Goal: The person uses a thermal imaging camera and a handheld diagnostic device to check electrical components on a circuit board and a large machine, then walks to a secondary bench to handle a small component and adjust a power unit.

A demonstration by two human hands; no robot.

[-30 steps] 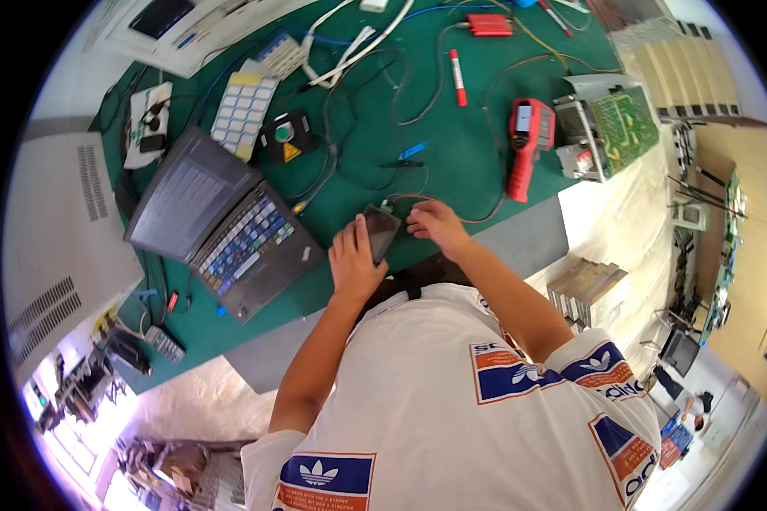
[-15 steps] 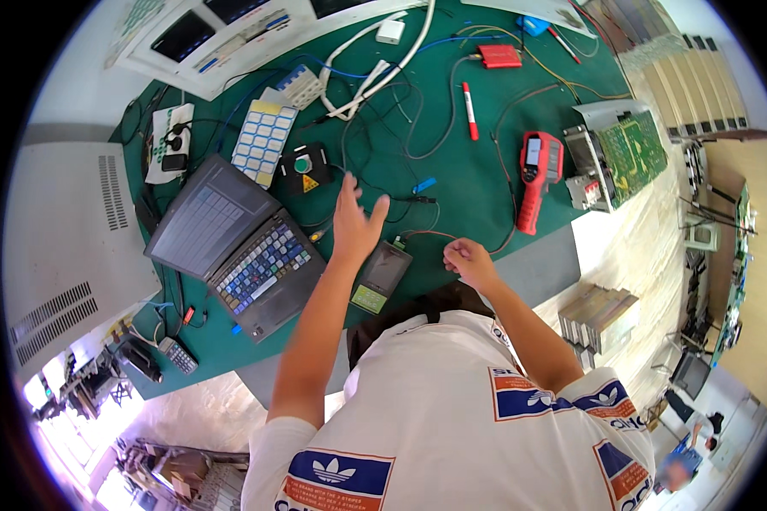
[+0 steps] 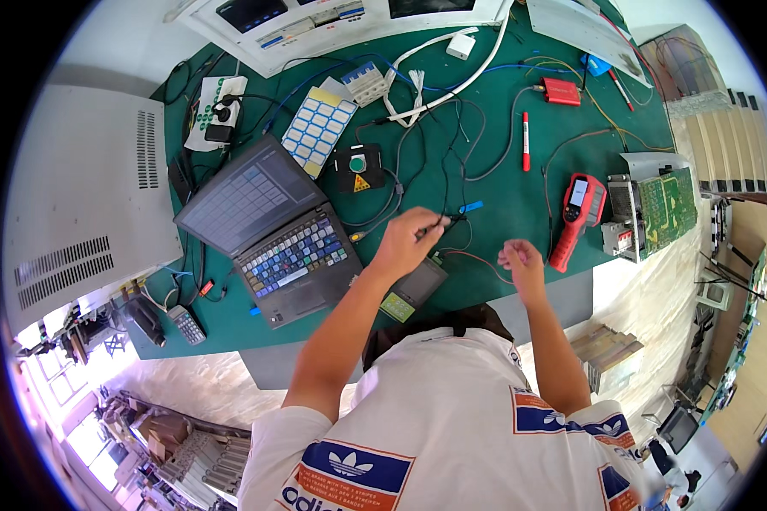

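My left hand (image 3: 407,245) is closed in a pinch on a thin black cable (image 3: 457,223) over the middle of the bench. Just below it lies a handheld device with a dark screen and a yellow-green keypad (image 3: 398,307), partly covered by my hand and wrist. A thin red wire (image 3: 479,257) runs from the device's top toward my right hand (image 3: 522,262). The fingers there are curled together; whatever they hold is too small to make out. Left of my left hand stands an open laptop (image 3: 288,255).
To the right lie a red handheld meter (image 3: 578,217) and an open metal unit with a green circuit board (image 3: 665,209). Farther back are a red marker (image 3: 526,140), a red box (image 3: 562,91), a black box with a green button (image 3: 358,166) and a label sheet (image 3: 320,128).
My left hand has moved from open above the bench to pinching the black cable. My right hand stays curled near the red wire. The whole view has shifted.
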